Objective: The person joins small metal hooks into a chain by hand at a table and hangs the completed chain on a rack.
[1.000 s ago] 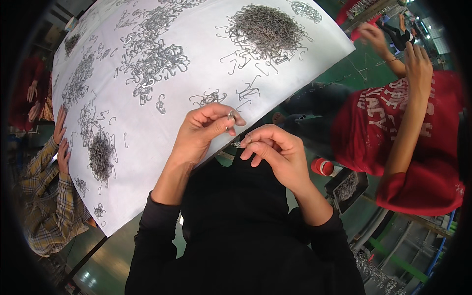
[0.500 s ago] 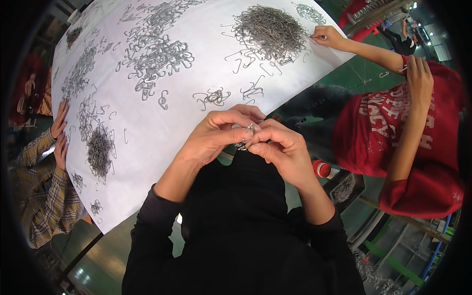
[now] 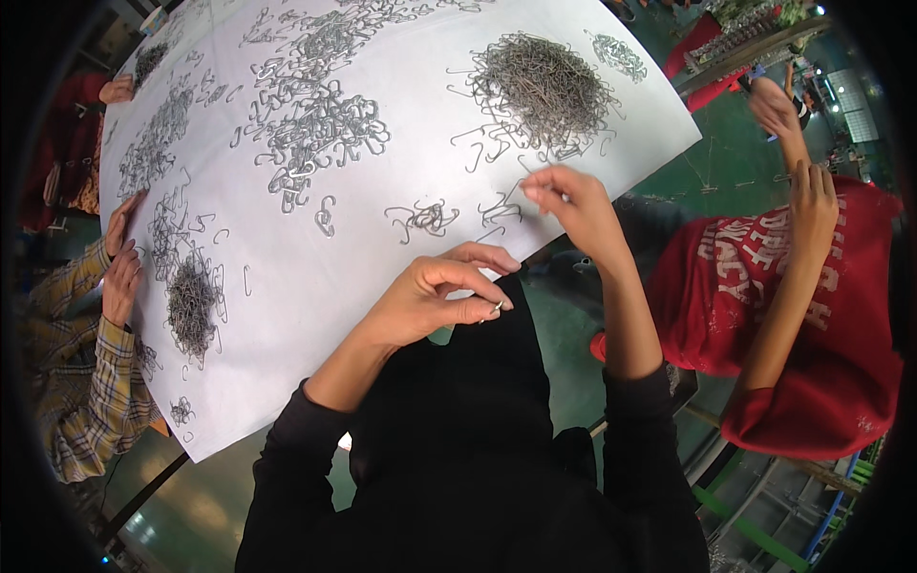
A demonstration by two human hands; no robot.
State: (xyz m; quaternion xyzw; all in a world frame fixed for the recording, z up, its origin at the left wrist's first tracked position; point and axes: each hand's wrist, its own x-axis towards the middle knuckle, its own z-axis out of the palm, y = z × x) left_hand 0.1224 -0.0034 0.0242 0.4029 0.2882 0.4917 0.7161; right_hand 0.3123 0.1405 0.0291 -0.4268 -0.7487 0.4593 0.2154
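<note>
My left hand (image 3: 420, 298) is closed in front of my body at the table's near edge. Its thumb and fingers pinch a small shiny metal hook (image 3: 497, 307), mostly covered by the fingertips. My right hand (image 3: 576, 212) reaches over the table's near right edge, with thumb and index finger pinched together. A thin wire hook shows at those fingertips, slightly blurred. Beside it lie a few loose wire hooks (image 3: 499, 212), and left of them a small cluster of wire hooks (image 3: 423, 218).
A white-covered table (image 3: 315, 353) bears a large pile of wire hooks (image 3: 544, 91), spread-out bent hooks (image 3: 320, 129) and a darker pile (image 3: 192, 304). A person in a red shirt (image 3: 764, 286) stands at right. At left, a person in a plaid sleeve (image 3: 113, 368) rests both hands by the table edge.
My right hand has left my left hand and moved forward to the loose wire hooks. The red-shirted person's far hand has pulled back from the large pile.
</note>
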